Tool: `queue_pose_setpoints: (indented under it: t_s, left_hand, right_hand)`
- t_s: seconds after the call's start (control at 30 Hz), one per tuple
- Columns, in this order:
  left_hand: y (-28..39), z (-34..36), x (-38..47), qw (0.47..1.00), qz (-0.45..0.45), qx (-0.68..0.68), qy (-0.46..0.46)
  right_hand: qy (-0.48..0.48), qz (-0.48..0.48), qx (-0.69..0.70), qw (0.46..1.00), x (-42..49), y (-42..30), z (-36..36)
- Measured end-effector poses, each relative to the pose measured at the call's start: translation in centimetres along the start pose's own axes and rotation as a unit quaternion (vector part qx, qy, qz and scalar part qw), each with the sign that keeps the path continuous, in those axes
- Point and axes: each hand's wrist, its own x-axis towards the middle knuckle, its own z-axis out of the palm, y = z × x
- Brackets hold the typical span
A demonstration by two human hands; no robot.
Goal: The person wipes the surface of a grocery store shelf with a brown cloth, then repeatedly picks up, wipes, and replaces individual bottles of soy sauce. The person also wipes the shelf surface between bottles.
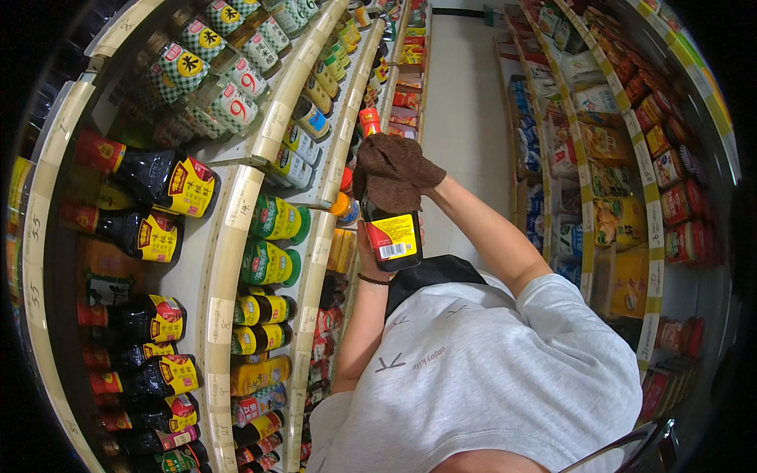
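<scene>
A dark glass sauce bottle (374, 227) with a red cap and a yellow-and-red label is held tilted before my chest, its cap pointing away from me. My left hand (368, 251), with a dark beaded bracelet at the wrist, grips the bottle near its base; fingertips show on the far side. A brown towelling cloth (393, 168) lies around the bottle's neck and shoulder. My right hand (436, 188) presses this cloth against the bottle, and the cloth hides nearly all of its fingers.
Left shelves carry dark sauce bottles (192, 186), checked-label bottles (233, 106) and green-capped jars (275, 266). A price strip (225, 295) runs along the shelf edge close to my left arm. Packaged goods (612, 222) fill the right shelves. A pale floor aisle (464, 106) runs ahead.
</scene>
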Motion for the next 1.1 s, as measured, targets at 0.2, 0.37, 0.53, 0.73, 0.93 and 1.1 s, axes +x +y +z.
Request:
queue_pose_setpoints:
  t_s: [0.2,0.37,0.53,0.73,0.93,1.1]
  left_hand:
    - [0.2,-1.1,-0.1,1.0,-0.003,0.018,0.007]
    - [0.7,-1.9,-0.3,0.995,0.04,0.065,0.069]
    - [2.6,0.5,-1.8,0.975,0.085,0.161,0.126]
    - [1.6,5.1,-1.3,0.623,0.25,0.685,0.283]
    - [2.1,7.9,-3.2,0.477,0.291,0.785,0.268]
    - [4.6,6.8,-5.4,0.815,0.28,0.465,0.201]
  right_hand:
    - [-0.016,-0.114,-0.135,0.984,-0.2,0.1,0.5]
    - [-0.004,-0.312,-0.681,0.662,-1.0,-2.0,2.5]
    - [-0.055,-0.123,-0.801,0.583,-1.4,-5.4,5.1]
    - [0.015,-0.084,-0.799,0.595,-2.6,-6.6,6.1]
    - [0.15,-0.134,-0.604,0.771,-4.5,-6.4,7.3]
    - [0.195,-0.058,-0.195,0.96,-5.9,-7.1,7.6]
